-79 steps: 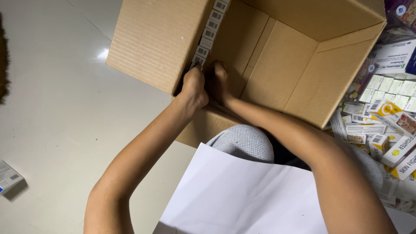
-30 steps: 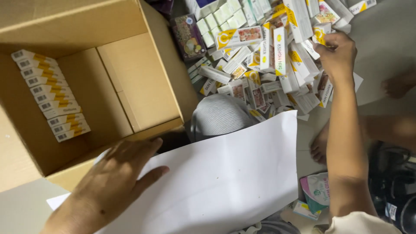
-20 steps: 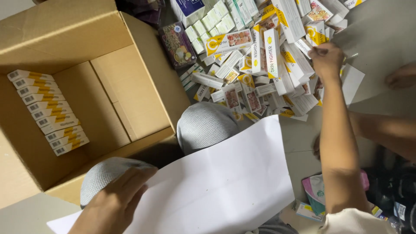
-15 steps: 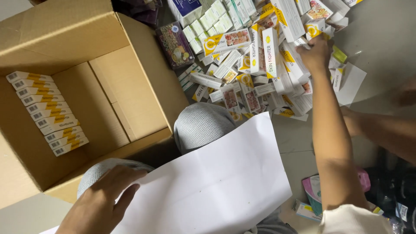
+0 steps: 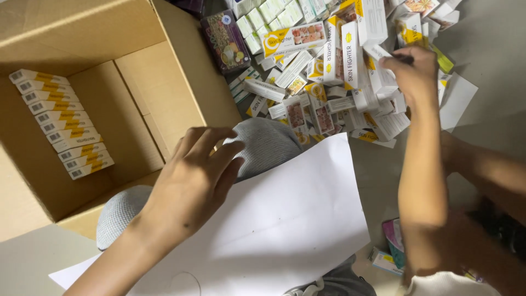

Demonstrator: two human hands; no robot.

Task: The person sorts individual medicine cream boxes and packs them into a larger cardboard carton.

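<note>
We are reaching with our right hand (image 5: 415, 74) into the heap of small cartons (image 5: 329, 71) on the floor, and its fingers are curling down onto a white carton (image 5: 382, 68) at the near edge of the heap; the fingers are closing around it, but we cannot tell whether they are already gripping it or only touching its top. Our left hand (image 5: 192, 183) is hovering open, fingers spread and holding nothing, just above the upper left corner of the white sheet of paper (image 5: 285, 219) that is lying across our lap, with its fingertips pointing toward our grey-clad knee (image 5: 263, 143). That knee is showing between the sheet and the heap, and a second grey knee (image 5: 118, 214) is peeking out under our left wrist. To the left of the hands, a large cardboard box (image 5: 181, 93) is standing open, touching the knees at its near wall, and a neat row of white and yellow cartons (image 5: 60, 131) is standing packed along its far left side, leaving the rest of its bottom bare. The loose heap is lying just to the right of the box, white and yellow cartons mixed with pale green ones (image 5: 266, 13) and one dark patterned box (image 5: 226, 41) leaning against the cardboard wall. A loose white slip (image 5: 459, 98) is lying on the floor just right of our right hand. Another person's limb (image 5: 493, 170) is crossing in from the right edge, behind our right forearm.
</note>
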